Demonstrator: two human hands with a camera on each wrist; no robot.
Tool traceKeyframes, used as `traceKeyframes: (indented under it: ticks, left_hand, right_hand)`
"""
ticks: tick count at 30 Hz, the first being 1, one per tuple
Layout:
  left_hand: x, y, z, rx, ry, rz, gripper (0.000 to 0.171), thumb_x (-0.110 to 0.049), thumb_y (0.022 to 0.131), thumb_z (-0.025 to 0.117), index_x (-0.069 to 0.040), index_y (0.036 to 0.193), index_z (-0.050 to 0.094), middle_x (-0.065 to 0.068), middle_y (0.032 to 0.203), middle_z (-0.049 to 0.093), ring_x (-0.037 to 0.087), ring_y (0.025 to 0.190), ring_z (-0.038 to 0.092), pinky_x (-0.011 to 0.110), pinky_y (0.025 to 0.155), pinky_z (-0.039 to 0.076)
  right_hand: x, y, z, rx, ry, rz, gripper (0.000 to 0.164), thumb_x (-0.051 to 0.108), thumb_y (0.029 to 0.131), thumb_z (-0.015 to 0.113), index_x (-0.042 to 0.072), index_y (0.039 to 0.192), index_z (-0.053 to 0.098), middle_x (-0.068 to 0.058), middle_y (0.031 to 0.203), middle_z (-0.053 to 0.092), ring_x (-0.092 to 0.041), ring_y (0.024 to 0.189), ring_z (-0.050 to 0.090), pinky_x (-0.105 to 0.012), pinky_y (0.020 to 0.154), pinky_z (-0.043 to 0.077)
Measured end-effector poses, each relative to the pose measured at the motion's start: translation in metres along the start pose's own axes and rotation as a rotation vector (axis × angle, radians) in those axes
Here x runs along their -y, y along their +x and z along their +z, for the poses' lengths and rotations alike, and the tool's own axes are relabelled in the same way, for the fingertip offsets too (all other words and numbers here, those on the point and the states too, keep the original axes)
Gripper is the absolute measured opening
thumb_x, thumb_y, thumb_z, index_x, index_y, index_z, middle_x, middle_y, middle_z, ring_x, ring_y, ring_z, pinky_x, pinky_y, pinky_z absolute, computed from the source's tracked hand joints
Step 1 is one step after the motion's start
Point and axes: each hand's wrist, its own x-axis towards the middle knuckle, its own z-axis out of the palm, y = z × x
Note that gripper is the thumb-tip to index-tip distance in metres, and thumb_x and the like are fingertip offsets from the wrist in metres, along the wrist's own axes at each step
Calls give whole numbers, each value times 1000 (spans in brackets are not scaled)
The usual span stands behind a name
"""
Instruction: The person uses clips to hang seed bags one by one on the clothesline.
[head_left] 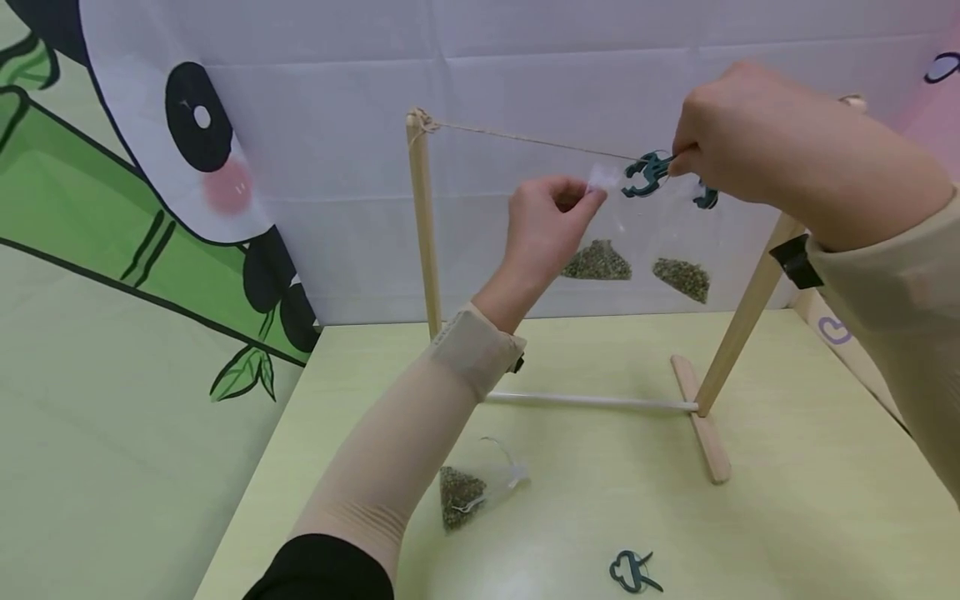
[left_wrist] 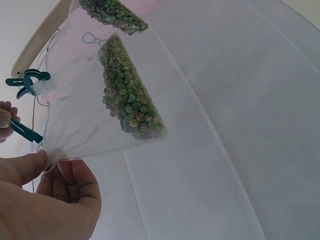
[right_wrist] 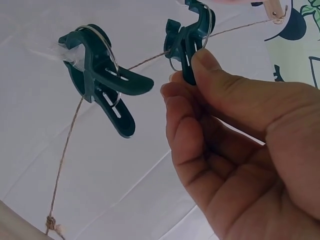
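Note:
My left hand pinches the gathered top of a sheer bag with dried green-brown bits at its bottom. With thumb and fingers my right hand squeezes the handles of a dark green spring clip. That clip sits at the string, its jaws spread beside the left hand's bag top. To its right, another green clip grips the string and the top of a second sheer bag, which hangs down.
A wooden frame with a left post and a right post carries the string. A white rod runs low between them. On the table lie a third filled bag and a loose green clip. Printed cloth hangs behind.

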Motion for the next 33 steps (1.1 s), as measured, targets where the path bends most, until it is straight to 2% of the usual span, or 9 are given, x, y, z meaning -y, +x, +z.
traceKeyframes:
  ticks: [6,16,21,24,28,33]
  left_hand:
    - [-4,0,2,33,10,42,17,-20,99,70,-4,100,77,2,87,69,15,79,60,25,69,51]
    - [-2,1,-1,98,81,66,14,-16,99,70,-4,96,75,2,83,69,16,74,59,25,66,49]
    - [2,0,-1,136,93,47,14,-17,98,71,-4,95,75,2,83,69,18,72,57,26,64,47]
    - [4,0,-1,152,89,27,14,-17,97,72,-4,96,75,2,83,69,18,72,56,26,63,47]
    - [6,0,0,158,75,6,14,-18,97,72,-4,97,75,1,85,69,18,73,56,26,64,47]
    - [8,1,0,170,61,-1,15,-19,98,72,-4,98,75,1,85,69,18,74,56,27,64,48]
  right_hand:
    - [3,3,1,49,6,12,17,3,97,69,-13,102,74,-30,98,69,-32,75,65,-49,66,56]
    - [4,6,5,54,24,-33,15,5,96,71,-9,97,76,-21,88,69,-23,62,61,-42,57,52]
    - [1,4,7,43,50,-61,17,10,93,77,-6,96,77,-11,76,67,-21,59,56,-38,53,46]
    - [-1,3,9,30,51,-65,23,16,90,81,-5,98,77,-6,72,64,-22,59,53,-37,53,42]
    - [-3,3,13,27,57,-61,30,19,88,83,-6,103,75,-7,75,60,-25,66,49,-40,58,39]
    - [-4,2,16,-9,50,-77,34,16,87,84,-8,108,72,-12,84,57,-28,73,48,-42,62,40]
